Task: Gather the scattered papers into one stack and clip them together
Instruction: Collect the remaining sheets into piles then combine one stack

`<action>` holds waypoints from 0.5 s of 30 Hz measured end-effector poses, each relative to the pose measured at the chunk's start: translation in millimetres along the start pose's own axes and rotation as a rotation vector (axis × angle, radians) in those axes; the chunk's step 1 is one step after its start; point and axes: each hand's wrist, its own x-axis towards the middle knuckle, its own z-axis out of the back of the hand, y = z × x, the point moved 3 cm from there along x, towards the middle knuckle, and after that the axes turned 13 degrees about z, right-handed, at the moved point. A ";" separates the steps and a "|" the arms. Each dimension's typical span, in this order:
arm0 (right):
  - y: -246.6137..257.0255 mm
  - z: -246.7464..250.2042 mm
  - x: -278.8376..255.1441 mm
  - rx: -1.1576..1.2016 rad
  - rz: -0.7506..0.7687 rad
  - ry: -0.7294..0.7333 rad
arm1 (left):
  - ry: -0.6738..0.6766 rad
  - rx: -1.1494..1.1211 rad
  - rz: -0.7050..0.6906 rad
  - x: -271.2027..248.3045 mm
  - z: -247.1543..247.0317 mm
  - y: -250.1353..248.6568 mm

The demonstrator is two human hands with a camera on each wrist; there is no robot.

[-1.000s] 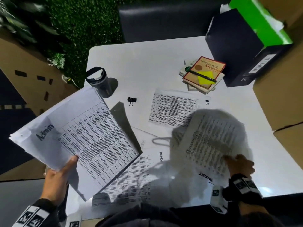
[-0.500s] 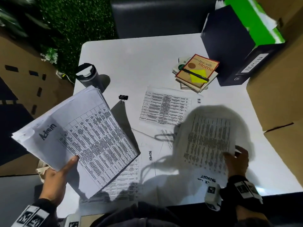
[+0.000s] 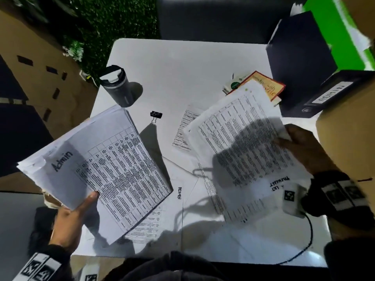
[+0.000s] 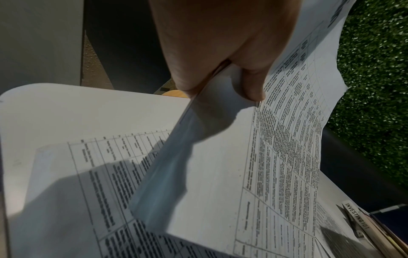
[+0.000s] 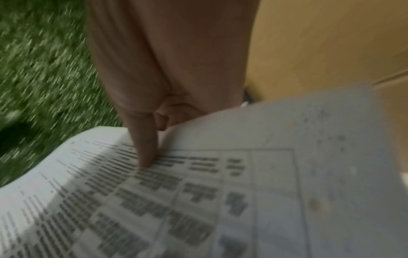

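A thick stack (image 3: 97, 169) marked "Admin" is gripped at its near edge by the left hand (image 3: 69, 222), thumb on top, above the table's (image 3: 182, 67) left side. A single sheet (image 3: 239, 142) is pinched by the right hand (image 3: 304, 147) over loose papers (image 3: 194, 199) on the table. A binder clip (image 3: 155, 115) lies between, beyond them.

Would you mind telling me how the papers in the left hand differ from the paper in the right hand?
The left hand grips a thick stack marked "Admin"; the right hand pinches what looks like a single sheet. The stack hangs over the table's left edge, while the sheet is raised above its right half. Both carry printed tables.
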 end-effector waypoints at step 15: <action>-55.2 -146.3 147.0 -0.760 -0.043 0.339 | -0.092 0.004 0.037 -47.2 -4.4 10.4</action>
